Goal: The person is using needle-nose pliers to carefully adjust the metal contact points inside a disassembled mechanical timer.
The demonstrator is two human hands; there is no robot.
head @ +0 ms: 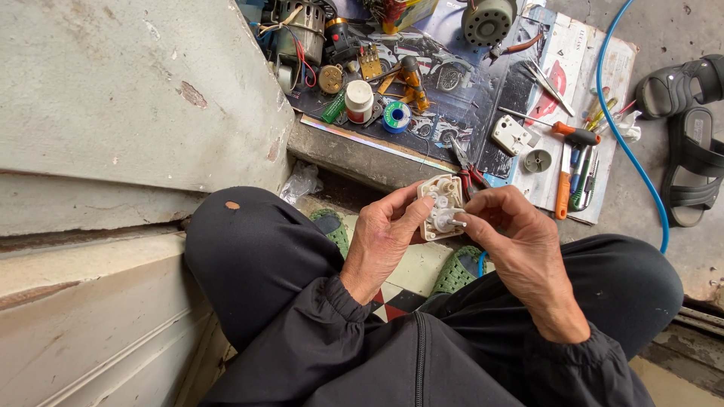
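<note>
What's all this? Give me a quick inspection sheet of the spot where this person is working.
Surface: printed poster sheet spread on a concrete floor.
Job's things: white plastic gear housing with small white gears, held over the lap.
Clutter: screwdrivers, pliers, solder spool, small motor, round grey part.
Fingers: left hand grips the housing; right hand pinches a white gear piece.
Cables: blue hose or cable along the floor.
Surroundings: grey sandals, concrete wall.
</note>
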